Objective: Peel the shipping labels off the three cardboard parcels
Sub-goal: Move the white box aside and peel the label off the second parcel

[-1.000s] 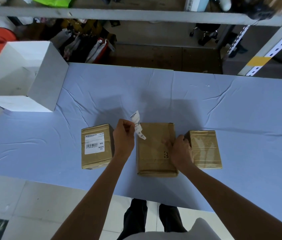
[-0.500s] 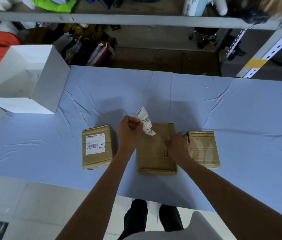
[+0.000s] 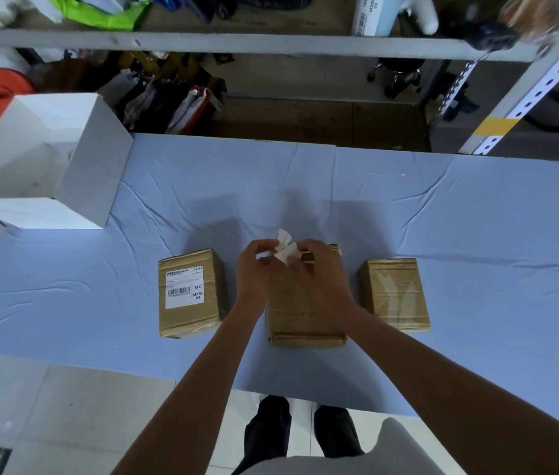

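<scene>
Three cardboard parcels stand in a row on the blue cloth. The left parcel (image 3: pixel 189 292) carries a white shipping label (image 3: pixel 184 287) on its top. The middle parcel (image 3: pixel 305 320) and the right parcel (image 3: pixel 395 294) show bare tops with tape marks. Above the middle parcel's far end, my left hand (image 3: pixel 257 269) and my right hand (image 3: pixel 319 269) meet and both pinch a crumpled, peeled white label (image 3: pixel 284 250) between their fingertips. My hands and forearms hide the far part of the middle parcel.
An open white box (image 3: pixel 45 166) stands at the table's back left. The blue-covered table (image 3: pixel 460 241) ends near my legs. A metal shelf rail (image 3: pixel 237 42) and a perforated upright (image 3: pixel 525 97) rise behind it, with bags on the floor beyond.
My right hand left the middle parcel and rose to meet my left hand. The peeled label, held by the left hand alone before, is now pinched by both hands and more crumpled.
</scene>
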The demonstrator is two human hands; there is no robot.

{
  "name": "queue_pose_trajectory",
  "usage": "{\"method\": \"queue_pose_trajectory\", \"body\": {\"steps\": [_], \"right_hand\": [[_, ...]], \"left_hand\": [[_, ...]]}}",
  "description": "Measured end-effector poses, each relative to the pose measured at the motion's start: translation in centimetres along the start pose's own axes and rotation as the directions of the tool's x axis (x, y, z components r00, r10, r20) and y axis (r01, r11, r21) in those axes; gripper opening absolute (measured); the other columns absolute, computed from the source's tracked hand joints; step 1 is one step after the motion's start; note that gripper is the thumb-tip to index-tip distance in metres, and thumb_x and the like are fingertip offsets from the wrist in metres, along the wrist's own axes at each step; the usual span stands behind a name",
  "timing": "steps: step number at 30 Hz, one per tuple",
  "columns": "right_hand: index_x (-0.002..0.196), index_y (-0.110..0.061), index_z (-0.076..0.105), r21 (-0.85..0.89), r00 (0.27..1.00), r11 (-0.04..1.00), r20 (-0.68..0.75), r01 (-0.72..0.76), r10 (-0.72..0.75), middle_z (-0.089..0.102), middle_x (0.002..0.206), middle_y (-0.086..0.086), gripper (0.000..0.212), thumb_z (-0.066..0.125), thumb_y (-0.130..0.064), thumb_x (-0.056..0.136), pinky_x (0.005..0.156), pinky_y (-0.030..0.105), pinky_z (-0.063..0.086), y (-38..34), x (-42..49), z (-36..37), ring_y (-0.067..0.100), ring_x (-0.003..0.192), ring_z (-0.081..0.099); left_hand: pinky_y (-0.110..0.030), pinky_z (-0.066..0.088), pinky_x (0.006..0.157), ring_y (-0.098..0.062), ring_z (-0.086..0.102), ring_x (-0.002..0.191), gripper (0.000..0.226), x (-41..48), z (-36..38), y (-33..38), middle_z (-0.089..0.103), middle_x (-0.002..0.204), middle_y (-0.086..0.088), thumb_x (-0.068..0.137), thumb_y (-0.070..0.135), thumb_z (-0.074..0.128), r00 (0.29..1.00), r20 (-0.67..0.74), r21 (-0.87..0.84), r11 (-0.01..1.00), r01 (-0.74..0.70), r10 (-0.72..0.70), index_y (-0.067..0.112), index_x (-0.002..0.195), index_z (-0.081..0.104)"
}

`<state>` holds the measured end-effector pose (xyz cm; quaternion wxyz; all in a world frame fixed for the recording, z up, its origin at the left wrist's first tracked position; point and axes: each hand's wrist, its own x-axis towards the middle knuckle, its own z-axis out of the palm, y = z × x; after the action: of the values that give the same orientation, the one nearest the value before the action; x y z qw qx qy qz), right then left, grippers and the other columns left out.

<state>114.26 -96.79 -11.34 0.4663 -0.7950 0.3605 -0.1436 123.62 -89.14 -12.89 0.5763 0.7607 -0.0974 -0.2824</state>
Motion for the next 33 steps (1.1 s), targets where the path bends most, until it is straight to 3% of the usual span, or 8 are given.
{"method": "queue_pose_trajectory", "body": {"steps": [2,4,9,13,18,24,29,33], "right_hand": [[0.1,-0.009,0.067,0.037,0.999,0.999,-0.04,-0.014,0.016,0.069,0.096,0.005,0.013,0.062,-0.014,0.089,0.071,0.01,0.049,0.0,0.2,0.1,0.016,0.086,0.066],[0.088,-0.014,0.068,0.09,0.995,0.995,-0.092,-0.034,0.042,0.068,0.082,-0.002,0.006,0.067,-0.011,0.084,0.064,0.007,0.049,0.1,0.4,-0.2,0.014,0.077,0.067],[0.085,-0.012,0.066,0.22,0.979,0.968,-0.131,-0.122,0.153,0.07,0.077,0.001,0.016,0.075,-0.004,0.074,0.07,0.034,0.06,0.0,1.1,-1.2,0.013,0.075,0.068],[0.085,-0.011,0.075,0.194,0.983,0.975,-0.128,-0.106,0.132,0.073,0.075,0.0,0.01,0.077,-0.009,0.076,0.073,0.035,0.06,0.0,0.8,-1.4,0.011,0.071,0.07],[0.079,-0.007,0.075,0.233,0.991,0.968,-0.077,-0.091,0.112,0.073,0.072,0.003,0.003,0.075,-0.009,0.077,0.072,0.032,0.059,-0.3,1.1,-2.0,0.013,0.068,0.07],[0.083,-0.009,0.07,0.127,0.995,0.99,-0.07,-0.056,0.065,0.07,0.078,0.002,0.005,0.066,-0.01,0.085,0.064,0.009,0.047,-0.6,1.2,-1.6,0.009,0.071,0.064],[0.072,-0.019,0.065,0.127,0.989,0.991,-0.138,-0.03,0.048,0.066,0.071,-0.006,0.012,0.07,-0.014,0.081,0.059,0.008,0.046,-0.9,1.5,-1.4,0.003,0.066,0.062],[0.074,-0.026,0.064,0.174,0.982,0.983,-0.161,-0.065,0.093,0.066,0.066,-0.013,0.012,0.076,-0.023,0.077,0.058,0.008,0.05,-1.0,1.2,-1.1,-0.004,0.066,0.063]], "left_hand": [[-0.015,0.053,0.066,-0.012,0.063,0.085,0.024,0.1,-0.1,0.1,0.066,0.099,-0.005,0.079,-0.002,0.067,1.0,0.016,0.002,1.0,0.023,-0.023,0.007,0.101,0.067],[-0.023,0.055,0.076,-0.016,0.065,0.088,0.021,-0.1,-0.2,0.2,0.067,0.096,-0.005,0.081,-0.002,0.066,0.998,0.061,-0.003,1.0,-0.007,0.007,0.007,0.099,0.068],[-0.039,0.056,0.081,-0.019,0.069,0.084,0.013,-1.0,0.5,0.2,0.071,0.085,-0.001,0.081,0.007,0.07,0.997,0.069,-0.001,1.0,-0.016,0.016,0.017,0.087,0.069],[-0.046,0.056,0.083,-0.02,0.069,0.085,0.014,-1.2,0.9,0.3,0.072,0.088,-0.004,0.083,0.017,0.07,0.995,0.07,0.132,0.988,-0.077,0.068,0.01,0.095,0.07],[-0.042,0.057,0.078,-0.023,0.069,0.082,0.014,-1.4,0.7,1.0,0.072,0.084,-0.009,0.083,0.014,0.07,0.982,0.106,0.124,0.978,-0.167,0.154,0.004,0.093,0.068],[-0.04,0.054,0.078,-0.026,0.069,0.083,0.007,-1.6,0.8,1.6,0.071,0.084,-0.012,0.087,0.01,0.065,0.977,0.102,0.043,0.981,-0.191,0.186,0.004,0.09,0.066],[-0.021,0.051,0.073,-0.015,0.064,0.076,0.007,-1.6,1.3,1.9,0.068,0.08,-0.007,0.09,0.006,0.059,0.977,0.066,0.048,0.978,-0.205,0.201,0.002,0.091,0.065],[-0.029,0.051,0.079,-0.02,0.062,0.084,0.008,-1.4,1.1,1.8,0.067,0.086,-0.014,0.089,0.001,0.06,0.977,0.029,0.097,0.972,-0.214,0.212,-0.002,0.092,0.066]]}}
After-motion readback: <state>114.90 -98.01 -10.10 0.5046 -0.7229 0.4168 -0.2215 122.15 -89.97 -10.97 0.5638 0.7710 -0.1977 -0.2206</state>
